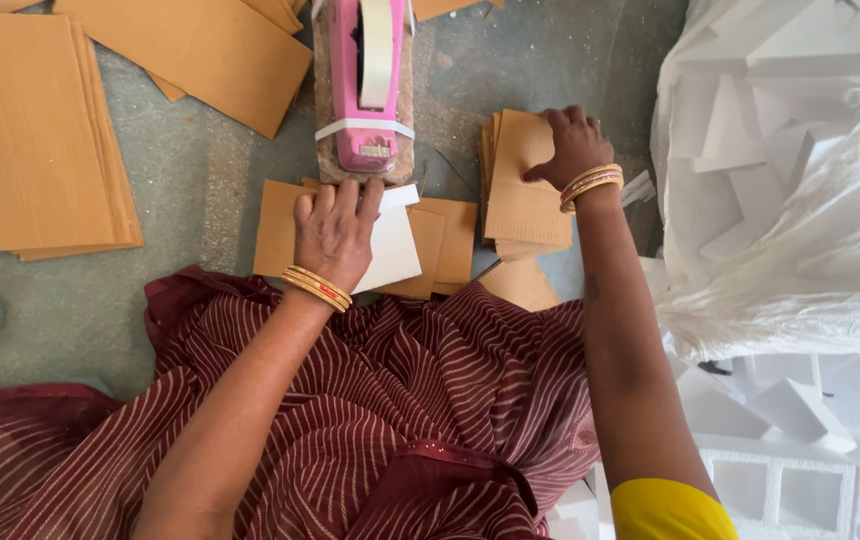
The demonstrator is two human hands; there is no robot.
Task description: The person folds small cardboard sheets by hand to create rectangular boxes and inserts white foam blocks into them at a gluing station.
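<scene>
My left hand (335, 230) presses flat on a white foam block (395, 250) that lies on a brown cardboard sheet (278, 228) right in front of me. Just beyond its fingertips stands a pink tape dispenser (365, 85) with a roll of pale tape. My right hand (570, 145) rests with its fingers on top of a small stack of cardboard pieces (520, 190) to the right of the dispenser. Both wrists wear gold and red bangles. I cannot tell whether the right fingers grip the top piece or only touch it.
Larger cardboard sheets lie in a pile at far left (35, 130) and at the top (210, 55). A clear plastic bag of white foam pieces (790, 170) fills the right side, with more foam blocks (790, 440) below it. The floor is grey concrete.
</scene>
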